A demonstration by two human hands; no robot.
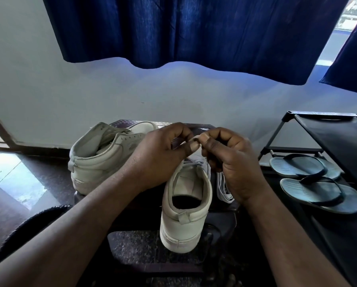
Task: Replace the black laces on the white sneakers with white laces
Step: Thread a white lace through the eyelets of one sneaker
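Above the near white sneaker [185,206], a white lace [195,139] is pinched by the left hand [159,160] and the right hand [233,162]; the second sneaker [96,160] is laid on its side at the left.

Daylight is coming through the window [348,15] and glaring off the floor [12,175]. Wide-angle distortion is bowing the edges; the foreground is reading dim.

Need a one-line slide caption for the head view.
Left hand and right hand pinch a flat white lace above the near white leather sneaker; a second white sneaker sits to its left.
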